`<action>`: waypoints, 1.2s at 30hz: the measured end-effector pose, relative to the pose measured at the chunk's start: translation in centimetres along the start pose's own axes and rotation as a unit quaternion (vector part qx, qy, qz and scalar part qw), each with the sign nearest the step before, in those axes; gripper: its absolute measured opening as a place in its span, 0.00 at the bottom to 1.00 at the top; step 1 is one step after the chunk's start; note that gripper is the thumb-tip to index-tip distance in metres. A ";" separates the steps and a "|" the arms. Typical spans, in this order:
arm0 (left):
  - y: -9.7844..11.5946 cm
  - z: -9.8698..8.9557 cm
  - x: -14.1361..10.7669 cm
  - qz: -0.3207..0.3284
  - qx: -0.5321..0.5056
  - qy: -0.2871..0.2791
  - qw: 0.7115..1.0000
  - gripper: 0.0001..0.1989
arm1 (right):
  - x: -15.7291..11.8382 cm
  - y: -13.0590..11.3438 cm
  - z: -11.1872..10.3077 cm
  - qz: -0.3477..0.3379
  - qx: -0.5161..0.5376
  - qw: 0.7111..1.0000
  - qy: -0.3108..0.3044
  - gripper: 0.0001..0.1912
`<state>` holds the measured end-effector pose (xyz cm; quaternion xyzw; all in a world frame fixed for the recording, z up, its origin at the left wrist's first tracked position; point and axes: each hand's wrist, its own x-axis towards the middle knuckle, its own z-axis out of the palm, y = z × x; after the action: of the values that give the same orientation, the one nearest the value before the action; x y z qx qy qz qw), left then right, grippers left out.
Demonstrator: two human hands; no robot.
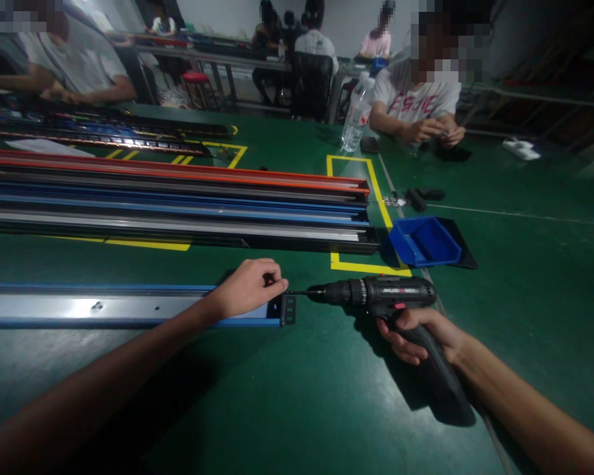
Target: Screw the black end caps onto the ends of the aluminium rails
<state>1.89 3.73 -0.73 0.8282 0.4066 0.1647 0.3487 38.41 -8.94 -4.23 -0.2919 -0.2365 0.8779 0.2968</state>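
My right hand (416,336) is wrapped round the grip of a black cordless drill (393,291), a finger near its trigger. The drill lies level and points left, its long thin bit (307,291) reaching the end of a blue-edged metal rail (129,309). At that end sits a small black end cap (288,310) with slots. My left hand (252,287) lies over the rail's far edge beside the cap, its fingers curled and pinched by the bit's tip. Whatever those fingers hold is hidden.
Several long red, blue and black rails (178,204) lie side by side beyond my hands. A blue plastic bin (426,241) stands right of them on the green table (297,396). Farther back are a water bottle (356,115) and a person (416,99) with both hands together.
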 end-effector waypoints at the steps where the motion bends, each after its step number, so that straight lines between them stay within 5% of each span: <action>1: 0.0 0.0 0.0 0.000 0.001 0.000 1.000 0.17 | 0.0 0.0 0.0 0.000 0.000 1.000 0.002 0.13; 36: 0.1 -0.1 0.0 -0.002 -0.005 -0.001 1.000 0.17 | 0.3 0.0 0.2 -0.006 -0.025 1.000 -0.015 0.14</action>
<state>1.87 3.74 -0.64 0.8260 0.4069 0.1652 0.3533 38.11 -8.83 -4.20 -0.2842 -0.2644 0.8743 0.2915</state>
